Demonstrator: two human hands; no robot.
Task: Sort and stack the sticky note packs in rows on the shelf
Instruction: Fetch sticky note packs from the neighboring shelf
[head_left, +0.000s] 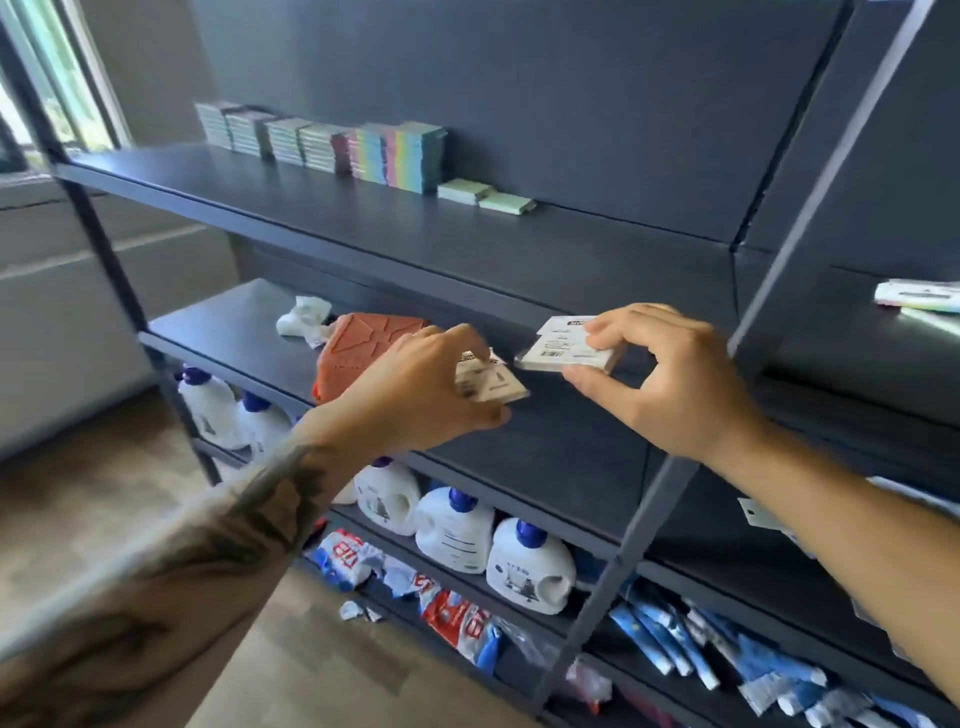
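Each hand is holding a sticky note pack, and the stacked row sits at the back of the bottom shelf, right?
Not the bottom shelf. The head view shows the stacked row on the top shelf. Left hand and right hand each hold a pack.

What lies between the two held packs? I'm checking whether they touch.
Nothing: in the head view a narrow gap of dark shelf edge separates the left hand's white labelled pack from the right hand's.

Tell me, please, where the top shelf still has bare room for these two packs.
Free: the top shelf in front of the stacked packs, and right of the two flat green packs up to the frame post. Crowded: the back left, where stacks stand tightly side by side.
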